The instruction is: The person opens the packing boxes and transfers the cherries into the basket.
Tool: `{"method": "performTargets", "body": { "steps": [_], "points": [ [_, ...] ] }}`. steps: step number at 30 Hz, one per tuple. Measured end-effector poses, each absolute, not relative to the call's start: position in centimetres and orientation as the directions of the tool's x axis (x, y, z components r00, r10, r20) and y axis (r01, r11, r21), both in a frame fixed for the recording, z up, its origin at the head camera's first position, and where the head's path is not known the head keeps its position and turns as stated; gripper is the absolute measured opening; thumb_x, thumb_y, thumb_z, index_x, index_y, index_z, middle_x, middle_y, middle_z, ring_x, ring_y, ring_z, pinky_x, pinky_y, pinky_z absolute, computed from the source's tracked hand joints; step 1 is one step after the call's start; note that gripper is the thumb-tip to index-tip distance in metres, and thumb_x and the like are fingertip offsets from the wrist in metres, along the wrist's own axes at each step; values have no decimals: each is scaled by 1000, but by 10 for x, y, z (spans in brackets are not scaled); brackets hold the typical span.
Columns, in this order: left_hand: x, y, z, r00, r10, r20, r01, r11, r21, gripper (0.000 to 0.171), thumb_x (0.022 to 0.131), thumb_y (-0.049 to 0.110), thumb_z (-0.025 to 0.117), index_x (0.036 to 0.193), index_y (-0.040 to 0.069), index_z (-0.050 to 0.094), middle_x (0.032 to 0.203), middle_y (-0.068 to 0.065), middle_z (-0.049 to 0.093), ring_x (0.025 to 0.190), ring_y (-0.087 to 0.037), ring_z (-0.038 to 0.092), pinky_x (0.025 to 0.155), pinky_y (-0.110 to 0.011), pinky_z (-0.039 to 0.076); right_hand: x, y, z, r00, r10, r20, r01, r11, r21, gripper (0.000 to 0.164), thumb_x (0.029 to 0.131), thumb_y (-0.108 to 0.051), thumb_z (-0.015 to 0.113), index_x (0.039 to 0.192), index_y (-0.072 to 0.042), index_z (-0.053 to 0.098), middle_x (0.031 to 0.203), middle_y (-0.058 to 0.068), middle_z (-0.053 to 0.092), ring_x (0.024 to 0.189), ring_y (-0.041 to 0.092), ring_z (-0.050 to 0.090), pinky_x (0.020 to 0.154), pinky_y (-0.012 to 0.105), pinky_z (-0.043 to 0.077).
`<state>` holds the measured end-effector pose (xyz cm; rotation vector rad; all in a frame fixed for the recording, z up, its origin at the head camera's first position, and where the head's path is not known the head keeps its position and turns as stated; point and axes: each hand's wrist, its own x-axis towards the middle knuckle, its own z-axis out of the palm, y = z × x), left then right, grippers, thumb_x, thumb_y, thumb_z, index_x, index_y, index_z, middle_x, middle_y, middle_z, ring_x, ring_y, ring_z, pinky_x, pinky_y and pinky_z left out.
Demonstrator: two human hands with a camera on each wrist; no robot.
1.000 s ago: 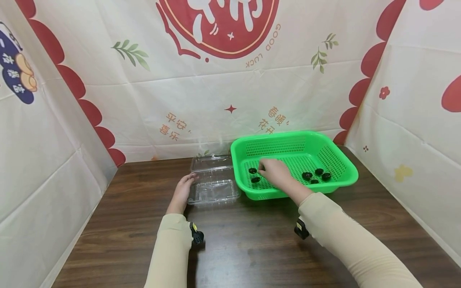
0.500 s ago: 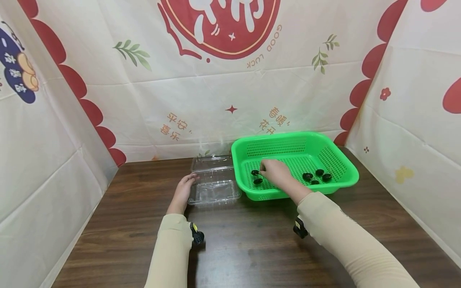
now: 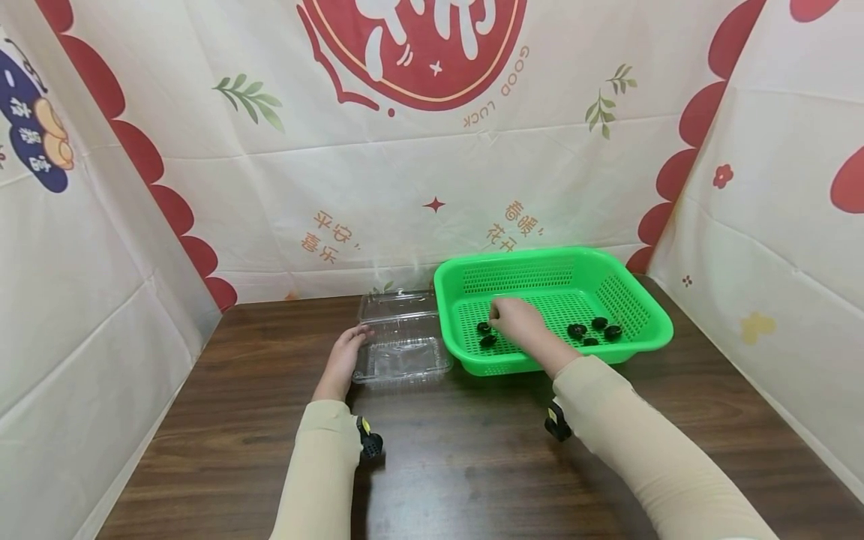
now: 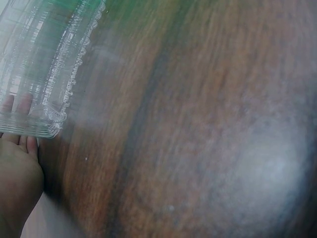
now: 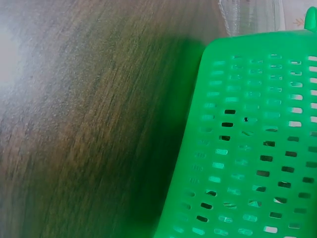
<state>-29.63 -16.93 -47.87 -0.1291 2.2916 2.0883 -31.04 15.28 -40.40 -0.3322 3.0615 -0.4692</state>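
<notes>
In the head view my left hand (image 3: 346,351) touches the left side of a clear plastic clamshell box (image 3: 403,358), which stands with its lid (image 3: 398,304) folded back. Through the plastic (image 4: 59,64) in the left wrist view, fingers show as fairly straight against the box's end. My right hand (image 3: 516,321) is inside a green slotted basket (image 3: 442,304), fingers curled low over its floor. Close by its fingertips lie two small shiny black round things (image 3: 488,341); it seems to pinch a thin part of them, largely hidden. Their exact kind is unclear.
Several more black round things (image 3: 577,331) lie in the basket's right half. The basket's left wall stands against the box. Dark wood table (image 3: 445,465) extends in front, with a printed cloth (image 3: 405,180) hanging behind. Only the basket's outer wall (image 5: 237,148) shows in the right wrist view.
My right hand has shifted slightly right within the basket, and the two black things beside its fingertips have slid right with it. The left hand and box have stayed put.
</notes>
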Motion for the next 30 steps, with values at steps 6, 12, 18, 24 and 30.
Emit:
{"method": "performTargets", "body": {
  "steps": [6, 12, 18, 24, 30],
  "points": [
    [-296, -170, -479, -996, -32, -88, -91, 87, 992, 35, 97, 17, 35, 127, 4, 45, 126, -14, 49, 126, -24, 31, 106, -44, 14, -315, 154, -406, -983, -185, -18, -170, 934, -314, 9, 86, -20, 60, 89, -11, 61, 86, 2, 60, 70, 17, 54, 59, 34, 45],
    [-296, -169, -478, -995, -31, -94, -97, 94, 991, 35, 97, 18, 34, 127, 6, 45, 125, -13, 50, 126, -24, 30, 106, -44, 13, -315, 152, -405, -983, -184, -9, -172, 935, -311, 10, 86, -19, 61, 90, -10, 62, 88, 3, 61, 72, 18, 56, 60, 35, 46],
    [-296, -169, -478, -994, -38, -100, -103, 90, 991, 34, 97, 18, 35, 126, 6, 46, 125, -12, 50, 125, -23, 32, 106, -43, 14, -314, 152, -404, -985, -174, -16, -161, 937, -309, 14, 87, -22, 59, 93, -10, 63, 93, 4, 62, 74, 19, 56, 63, 36, 46],
    [-296, -168, -477, -994, -41, -104, -108, 91, 990, 35, 96, 18, 36, 127, 4, 45, 125, -13, 50, 126, -24, 31, 106, -43, 14, -313, 152, -403, -983, -181, -20, -166, 936, -312, 17, 87, -25, 58, 95, -10, 64, 95, 5, 62, 73, 18, 56, 61, 37, 46],
    [-295, -169, -478, -994, -37, -99, -102, 71, 992, 35, 96, 19, 36, 128, 6, 44, 127, -13, 49, 127, -23, 30, 106, -42, 14, -312, 151, -401, -985, -172, -30, -155, 941, -300, 23, 88, -29, 56, 100, -11, 64, 98, 5, 63, 75, 19, 57, 61, 37, 46]
  ]
}}
